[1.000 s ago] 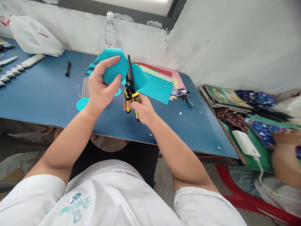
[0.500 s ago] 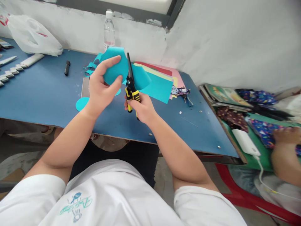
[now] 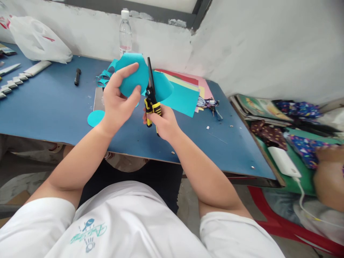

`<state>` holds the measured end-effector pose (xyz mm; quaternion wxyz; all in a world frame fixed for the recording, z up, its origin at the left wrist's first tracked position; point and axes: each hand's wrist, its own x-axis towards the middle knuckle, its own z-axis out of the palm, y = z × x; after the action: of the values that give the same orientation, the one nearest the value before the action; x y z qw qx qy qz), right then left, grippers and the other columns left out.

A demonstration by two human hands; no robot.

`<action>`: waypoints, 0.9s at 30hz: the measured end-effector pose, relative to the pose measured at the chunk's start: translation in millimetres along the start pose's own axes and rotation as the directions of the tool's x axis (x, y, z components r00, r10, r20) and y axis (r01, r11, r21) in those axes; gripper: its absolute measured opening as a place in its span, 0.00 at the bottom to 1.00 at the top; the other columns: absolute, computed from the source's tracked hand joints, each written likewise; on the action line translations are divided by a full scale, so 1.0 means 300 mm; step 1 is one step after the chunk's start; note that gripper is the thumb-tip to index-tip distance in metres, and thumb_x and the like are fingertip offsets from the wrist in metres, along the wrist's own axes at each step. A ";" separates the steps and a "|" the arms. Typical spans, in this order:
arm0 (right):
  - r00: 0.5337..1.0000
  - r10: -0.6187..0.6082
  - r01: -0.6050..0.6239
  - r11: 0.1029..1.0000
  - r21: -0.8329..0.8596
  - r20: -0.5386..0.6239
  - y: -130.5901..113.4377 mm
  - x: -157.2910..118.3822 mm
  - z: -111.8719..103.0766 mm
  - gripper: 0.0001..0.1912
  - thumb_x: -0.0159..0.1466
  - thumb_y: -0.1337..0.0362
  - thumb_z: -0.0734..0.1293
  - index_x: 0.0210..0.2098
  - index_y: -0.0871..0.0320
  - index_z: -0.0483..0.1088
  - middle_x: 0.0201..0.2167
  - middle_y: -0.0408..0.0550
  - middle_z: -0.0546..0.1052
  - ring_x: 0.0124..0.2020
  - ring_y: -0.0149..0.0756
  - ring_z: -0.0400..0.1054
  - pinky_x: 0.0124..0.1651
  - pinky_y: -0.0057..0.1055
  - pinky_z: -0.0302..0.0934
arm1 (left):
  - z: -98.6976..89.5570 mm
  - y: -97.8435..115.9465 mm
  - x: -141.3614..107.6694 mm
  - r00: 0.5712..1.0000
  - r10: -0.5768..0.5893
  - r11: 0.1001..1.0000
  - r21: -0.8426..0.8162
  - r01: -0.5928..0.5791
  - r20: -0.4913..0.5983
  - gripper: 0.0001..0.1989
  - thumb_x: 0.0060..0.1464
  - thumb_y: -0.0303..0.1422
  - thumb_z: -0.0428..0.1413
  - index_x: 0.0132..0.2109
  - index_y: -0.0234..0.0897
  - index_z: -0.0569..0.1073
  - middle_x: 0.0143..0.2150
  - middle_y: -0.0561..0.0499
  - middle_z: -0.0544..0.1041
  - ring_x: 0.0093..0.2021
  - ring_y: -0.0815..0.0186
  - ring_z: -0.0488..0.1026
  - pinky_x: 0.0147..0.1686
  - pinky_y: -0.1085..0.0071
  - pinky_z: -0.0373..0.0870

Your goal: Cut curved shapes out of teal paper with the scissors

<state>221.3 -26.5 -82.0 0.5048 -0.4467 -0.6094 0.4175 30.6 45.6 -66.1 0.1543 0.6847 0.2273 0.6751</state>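
Over the blue surface [image 3: 228,154], I see the person's left hand [image 3: 116,102] pinching turquoise paper [image 3: 133,79] between thumb and fingers, at one o'clock from that wrist. The right hand [image 3: 164,123] is wrapped round yellow-and-black scissors [image 3: 151,95], at the paper's four o'clock. A black cylinder [image 3: 77,77] lies at nine o'clock from the paper, coloured sheets [image 3: 185,98] between three and four.

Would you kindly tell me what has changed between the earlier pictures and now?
Very little: the scissors and the blue paper have edged slightly to the right in the picture, partly because the camera shifted. Nothing was taken hold of or let go. The right hand still grips the scissors, the left hand the paper; the bottle stands as before.
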 end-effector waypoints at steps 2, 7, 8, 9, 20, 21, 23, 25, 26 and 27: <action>1.000 -0.007 0.006 1.000 -0.009 -0.009 0.003 -0.001 -0.002 0.08 0.60 0.57 0.71 0.38 0.51 0.75 0.29 0.43 0.80 0.32 0.43 0.77 0.40 0.42 0.72 | 0.012 -0.006 -0.006 1.000 0.005 1.000 0.015 -0.004 -0.022 0.31 0.66 0.63 0.68 0.66 0.55 0.79 0.65 0.49 0.85 0.70 0.47 0.81 0.72 0.46 0.81; 1.000 -0.007 0.007 1.000 -0.028 -0.026 -0.002 -0.003 -0.006 0.08 0.59 0.59 0.70 0.39 0.52 0.76 0.29 0.44 0.81 0.31 0.43 0.76 0.39 0.42 0.70 | 0.029 0.000 -0.009 0.999 0.020 1.000 0.007 -0.020 -0.041 0.27 0.66 0.62 0.67 0.66 0.60 0.81 0.66 0.52 0.86 0.69 0.47 0.82 0.72 0.47 0.82; 1.000 -0.004 0.003 1.000 -0.026 -0.025 -0.004 -0.004 -0.005 0.09 0.59 0.59 0.70 0.39 0.52 0.76 0.29 0.44 0.80 0.31 0.43 0.77 0.39 0.42 0.70 | 0.029 0.007 -0.009 0.999 0.032 0.999 -0.003 -0.032 -0.042 0.27 0.67 0.61 0.67 0.66 0.59 0.81 0.66 0.52 0.86 0.69 0.48 0.83 0.72 0.47 0.82; 1.000 0.000 0.000 1.000 -0.024 -0.026 -0.005 -0.004 -0.005 0.10 0.58 0.59 0.70 0.39 0.53 0.76 0.29 0.44 0.80 0.31 0.43 0.77 0.38 0.42 0.70 | 0.028 0.014 -0.008 0.998 0.043 0.999 -0.013 -0.043 -0.040 0.27 0.67 0.61 0.67 0.66 0.58 0.82 0.66 0.53 0.86 0.68 0.48 0.83 0.73 0.48 0.82; 1.000 -0.003 0.002 1.000 -0.013 -0.025 0.006 -0.002 -0.001 0.08 0.58 0.59 0.70 0.37 0.52 0.76 0.26 0.42 0.80 0.29 0.41 0.76 0.36 0.40 0.69 | 0.000 -0.015 -0.003 0.998 -0.033 0.999 -0.015 0.034 0.048 0.32 0.66 0.62 0.68 0.70 0.56 0.79 0.70 0.56 0.84 0.73 0.46 0.79 0.77 0.43 0.79; 1.000 -0.003 0.003 1.000 -0.013 -0.027 0.005 -0.002 -0.001 0.09 0.58 0.58 0.70 0.37 0.52 0.76 0.26 0.43 0.80 0.29 0.41 0.76 0.36 0.40 0.69 | 0.000 -0.019 -0.003 0.998 -0.031 0.999 -0.017 0.032 0.047 0.33 0.65 0.62 0.68 0.70 0.55 0.79 0.70 0.56 0.84 0.73 0.46 0.79 0.77 0.43 0.79; 0.999 -0.004 0.003 1.000 -0.016 -0.032 0.003 -0.002 0.000 0.09 0.57 0.58 0.69 0.37 0.52 0.75 0.26 0.42 0.80 0.29 0.42 0.76 0.36 0.40 0.69 | 0.000 -0.017 -0.003 0.999 -0.028 0.999 -0.018 0.029 0.031 0.32 0.66 0.62 0.67 0.70 0.56 0.80 0.70 0.56 0.84 0.73 0.46 0.79 0.77 0.44 0.79; 0.999 -0.005 0.005 1.000 -0.023 -0.033 0.001 -0.002 0.001 0.08 0.58 0.59 0.69 0.37 0.52 0.75 0.26 0.42 0.80 0.29 0.41 0.76 0.36 0.40 0.69 | -0.001 -0.008 -0.003 0.999 -0.033 0.999 -0.023 0.034 0.023 0.31 0.66 0.62 0.67 0.69 0.58 0.80 0.70 0.56 0.84 0.73 0.46 0.79 0.77 0.45 0.80; 0.999 -0.007 0.006 1.000 -0.025 -0.031 0.001 -0.002 0.001 0.08 0.58 0.59 0.69 0.37 0.52 0.75 0.26 0.42 0.80 0.29 0.41 0.76 0.36 0.40 0.69 | -0.002 -0.003 -0.003 0.999 -0.038 0.999 -0.030 0.039 0.026 0.31 0.66 0.62 0.67 0.69 0.59 0.80 0.70 0.57 0.84 0.74 0.46 0.79 0.77 0.45 0.80; 1.000 -0.009 0.008 1.000 -0.027 -0.029 0.000 -0.002 0.001 0.08 0.58 0.59 0.69 0.37 0.52 0.75 0.26 0.42 0.80 0.29 0.41 0.76 0.36 0.39 0.69 | -0.003 0.001 -0.001 0.998 -0.047 0.998 -0.037 0.048 0.035 0.31 0.66 0.62 0.68 0.69 0.59 0.80 0.70 0.57 0.84 0.74 0.47 0.79 0.77 0.44 0.79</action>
<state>221.1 -27.0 -82.2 0.5092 -0.4570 -0.6094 0.4006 29.7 45.0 -66.2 0.1871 0.6873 0.2281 0.6637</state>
